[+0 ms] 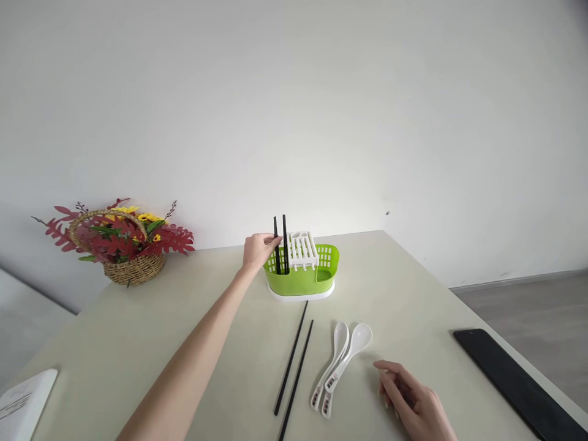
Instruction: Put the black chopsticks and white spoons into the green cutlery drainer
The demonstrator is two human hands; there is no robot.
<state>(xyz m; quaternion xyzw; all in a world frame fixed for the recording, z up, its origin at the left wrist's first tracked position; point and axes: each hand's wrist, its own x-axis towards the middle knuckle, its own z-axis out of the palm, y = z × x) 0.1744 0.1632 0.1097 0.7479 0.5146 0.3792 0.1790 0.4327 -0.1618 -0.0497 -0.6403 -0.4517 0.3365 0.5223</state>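
Observation:
My left hand (260,250) reaches to the left end of a green cutlery basket (301,283), its fingers pinched on a black chopstick (277,260) that stands upright in it. Another upright black chopstick (285,242) is just to the right, inside the same end of the basket. Two more black chopsticks (291,361) lie side by side on the table in front. To their right, white spoons (353,348) lie partly stacked, with three handle ends showing. My right hand (411,398) is low over the table beside the spoons, fingers loosely curled and apart, holding nothing.
A white slotted rack (303,250) with small hooks sits on the basket, which has a white base (301,297). At the back left stands a wicker basket of artificial flowers (133,269). A black phone-like slab (514,380) lies right; a white object (27,401) lies left.

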